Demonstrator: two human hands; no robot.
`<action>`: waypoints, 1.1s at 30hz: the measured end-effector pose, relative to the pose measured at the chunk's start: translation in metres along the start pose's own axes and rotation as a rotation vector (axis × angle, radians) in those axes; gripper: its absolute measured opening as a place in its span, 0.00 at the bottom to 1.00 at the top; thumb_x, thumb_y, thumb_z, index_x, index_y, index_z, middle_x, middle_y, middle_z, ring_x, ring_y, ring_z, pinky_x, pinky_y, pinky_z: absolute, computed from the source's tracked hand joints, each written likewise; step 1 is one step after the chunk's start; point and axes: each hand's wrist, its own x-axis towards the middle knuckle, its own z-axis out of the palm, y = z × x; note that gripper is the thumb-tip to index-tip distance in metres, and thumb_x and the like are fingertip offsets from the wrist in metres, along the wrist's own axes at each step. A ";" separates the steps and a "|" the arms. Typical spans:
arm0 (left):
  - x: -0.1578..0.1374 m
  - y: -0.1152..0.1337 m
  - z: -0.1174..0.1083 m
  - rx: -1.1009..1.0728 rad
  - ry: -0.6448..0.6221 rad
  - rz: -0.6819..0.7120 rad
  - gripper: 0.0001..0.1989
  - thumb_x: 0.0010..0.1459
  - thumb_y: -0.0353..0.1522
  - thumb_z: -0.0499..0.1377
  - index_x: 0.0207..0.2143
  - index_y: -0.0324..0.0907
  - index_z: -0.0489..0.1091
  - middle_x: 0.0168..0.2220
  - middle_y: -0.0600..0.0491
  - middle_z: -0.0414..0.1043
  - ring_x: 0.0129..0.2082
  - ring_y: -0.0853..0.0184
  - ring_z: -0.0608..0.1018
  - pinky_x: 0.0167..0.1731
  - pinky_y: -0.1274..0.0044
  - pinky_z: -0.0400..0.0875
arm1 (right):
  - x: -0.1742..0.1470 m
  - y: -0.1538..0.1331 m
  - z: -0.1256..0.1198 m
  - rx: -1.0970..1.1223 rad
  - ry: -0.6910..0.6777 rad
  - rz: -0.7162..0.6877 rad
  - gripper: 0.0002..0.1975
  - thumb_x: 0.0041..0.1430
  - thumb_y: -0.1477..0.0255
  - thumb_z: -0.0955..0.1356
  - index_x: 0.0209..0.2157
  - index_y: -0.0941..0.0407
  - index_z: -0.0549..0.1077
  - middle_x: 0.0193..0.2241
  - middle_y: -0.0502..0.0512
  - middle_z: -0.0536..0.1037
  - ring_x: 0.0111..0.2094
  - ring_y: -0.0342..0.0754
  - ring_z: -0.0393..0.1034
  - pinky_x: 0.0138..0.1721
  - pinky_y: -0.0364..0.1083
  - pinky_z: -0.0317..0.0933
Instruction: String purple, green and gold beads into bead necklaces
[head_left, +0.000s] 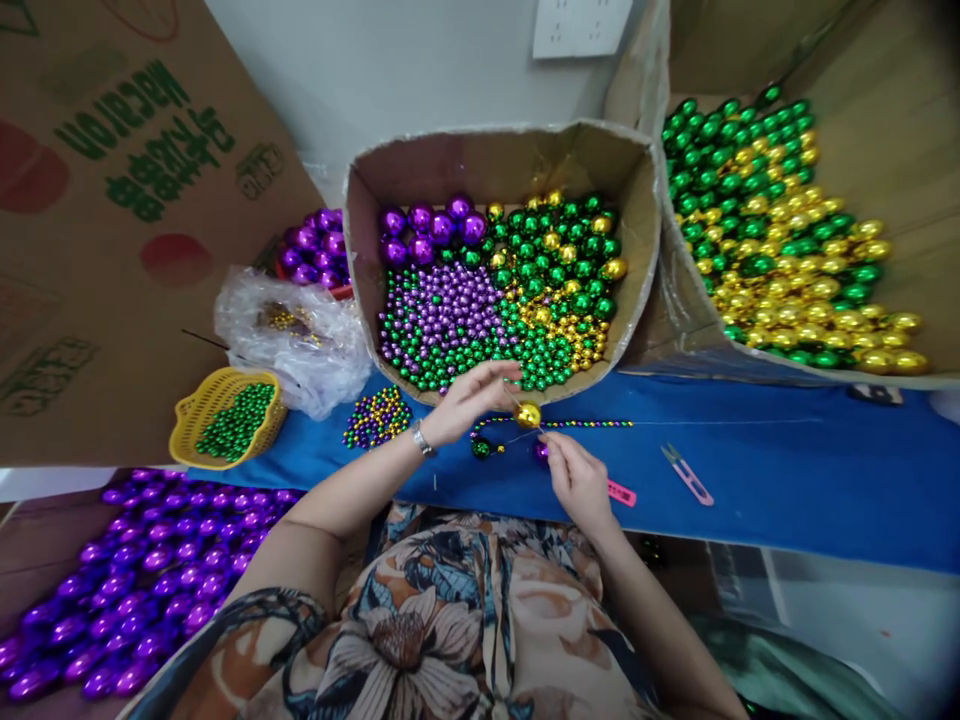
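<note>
My left hand (pixel 480 397) is at the front rim of the middle box, its fingers closed on a thin thread that runs down to a large gold bead (pixel 529 414). Just below that bead, my right hand (pixel 576 478) pinches the thread between thumb and finger. A purple bead (pixel 541 451) sits beside the right fingertips, partly covered by them. On the blue cloth lies a strand of small beads (pixel 577 424), with a large green bead (pixel 481 448) and a small gold bead (pixel 501 449) near its left end.
The middle cardboard box (pixel 502 150) holds loose purple, green and gold beads. Another box (pixel 675 300) stands right. Pink thread snips (pixel 688 474) and a pink tag (pixel 622 492) lie on the blue cloth (pixel 825 480). Left are a yellow basket (pixel 184 440), plastic bag (pixel 300 360) and bead pile (pixel 377 417).
</note>
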 end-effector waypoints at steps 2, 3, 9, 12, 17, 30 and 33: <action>0.028 -0.004 -0.012 0.385 0.104 0.094 0.16 0.67 0.37 0.48 0.51 0.42 0.69 0.47 0.46 0.73 0.47 0.63 0.75 0.46 0.69 0.70 | -0.001 0.003 -0.001 -0.035 0.029 0.017 0.11 0.67 0.72 0.60 0.43 0.56 0.73 0.38 0.56 0.81 0.38 0.46 0.77 0.41 0.44 0.70; 0.043 -0.008 -0.017 0.628 0.119 0.141 0.14 0.66 0.35 0.50 0.48 0.41 0.71 0.45 0.46 0.74 0.46 0.61 0.73 0.48 0.66 0.68 | -0.001 0.004 -0.002 -0.049 0.038 0.024 0.11 0.67 0.72 0.60 0.43 0.56 0.73 0.37 0.56 0.81 0.38 0.47 0.77 0.41 0.44 0.70; 0.103 -0.032 -0.019 1.310 -0.074 0.144 0.11 0.61 0.26 0.51 0.33 0.38 0.73 0.39 0.41 0.71 0.45 0.54 0.68 0.41 0.64 0.63 | -0.004 0.005 0.002 -0.064 0.047 0.046 0.12 0.67 0.71 0.60 0.43 0.56 0.74 0.36 0.57 0.81 0.37 0.47 0.77 0.39 0.44 0.70; 0.104 -0.035 -0.016 1.237 -0.019 0.179 0.09 0.60 0.25 0.52 0.31 0.39 0.71 0.37 0.41 0.71 0.44 0.54 0.67 0.41 0.64 0.61 | -0.003 0.005 0.002 -0.056 0.045 0.058 0.12 0.67 0.71 0.60 0.43 0.56 0.74 0.37 0.58 0.81 0.37 0.48 0.77 0.39 0.45 0.70; 0.075 -0.022 -0.021 0.488 0.157 0.009 0.05 0.56 0.30 0.61 0.36 0.40 0.72 0.33 0.48 0.74 0.36 0.64 0.73 0.38 0.71 0.66 | -0.001 0.003 -0.003 -0.042 0.051 0.098 0.13 0.67 0.70 0.59 0.43 0.55 0.74 0.37 0.57 0.81 0.38 0.47 0.77 0.40 0.45 0.70; 0.016 0.004 -0.007 -0.613 0.234 -0.414 0.15 0.48 0.35 0.69 0.37 0.38 0.75 0.32 0.51 0.78 0.29 0.72 0.78 0.27 0.82 0.71 | 0.001 -0.001 -0.002 -0.061 0.018 0.080 0.12 0.67 0.71 0.59 0.43 0.56 0.73 0.37 0.56 0.81 0.37 0.47 0.77 0.40 0.44 0.68; 0.014 0.005 -0.007 -0.626 0.209 -0.412 0.14 0.49 0.35 0.69 0.38 0.39 0.76 0.33 0.50 0.78 0.30 0.72 0.78 0.28 0.82 0.72 | 0.000 -0.001 -0.002 -0.072 0.020 0.075 0.12 0.67 0.71 0.60 0.43 0.56 0.73 0.37 0.56 0.81 0.36 0.47 0.77 0.40 0.44 0.68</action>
